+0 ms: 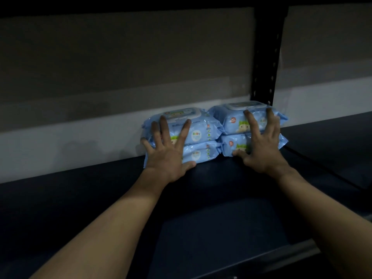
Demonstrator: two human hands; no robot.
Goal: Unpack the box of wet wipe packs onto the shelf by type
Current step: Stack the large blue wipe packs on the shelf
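Four soft, glossy blue baby wipe packs sit in two stacks beside the dark perforated upright on the smooth shelf. The left hand and right hand press them with fingers spread wide.

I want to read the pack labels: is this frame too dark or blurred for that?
Head view: dim overall, with the shelf nearly black; light falls mostly on the blue wipe packs, where only the large word "Baby" reads and the small print is too soft; straight shelf edges bow from wide-angle distortion.
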